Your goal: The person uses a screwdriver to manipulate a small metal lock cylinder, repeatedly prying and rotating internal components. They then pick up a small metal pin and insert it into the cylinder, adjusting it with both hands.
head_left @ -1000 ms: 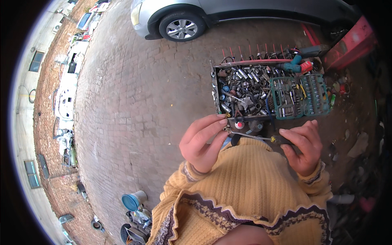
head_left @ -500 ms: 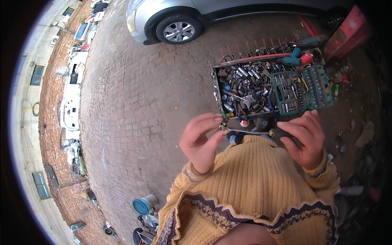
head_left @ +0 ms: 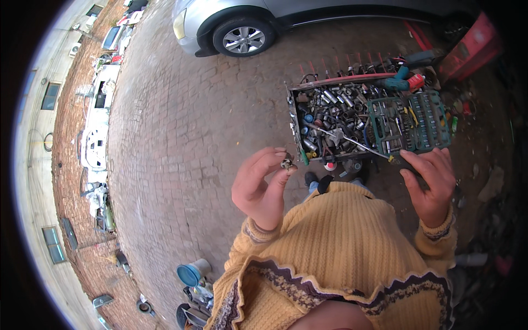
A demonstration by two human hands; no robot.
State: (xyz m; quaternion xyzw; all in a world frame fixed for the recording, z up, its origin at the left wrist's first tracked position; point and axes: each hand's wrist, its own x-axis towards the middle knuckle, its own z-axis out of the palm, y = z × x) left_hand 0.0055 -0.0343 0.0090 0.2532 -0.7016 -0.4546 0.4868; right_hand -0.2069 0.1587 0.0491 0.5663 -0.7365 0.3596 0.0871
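Between the thumb and fingers of my left hand point(head_left: 258, 187) is a small, dark metal part point(head_left: 286, 164); its exact kind is too small to make out. My right hand point(head_left: 432, 181) grips the dark handle of a screwdriver point(head_left: 367, 147). The long shank points up and left, with its tip over the tool tray, apart from the metal part. Just beyond my hands stands the tray point(head_left: 295, 124), heaped with loose sockets point(head_left: 330, 97) and other tools. An open green socket case point(head_left: 379, 124) lies across its right side.
A teal cordless drill point(head_left: 395, 83) and a red can point(head_left: 416, 81) sit at the tray's far right corner. Beyond is a silver car point(head_left: 308, 10); a red post point(head_left: 470, 47) rises at right. A blue-rimmed bucket point(head_left: 190, 275) stands at lower left on brick paving point(head_left: 176, 143).
The screwdriver has come away from the metal part, its tip swinging up over the tray. My right hand has moved right, and my left hand slightly left with the part.
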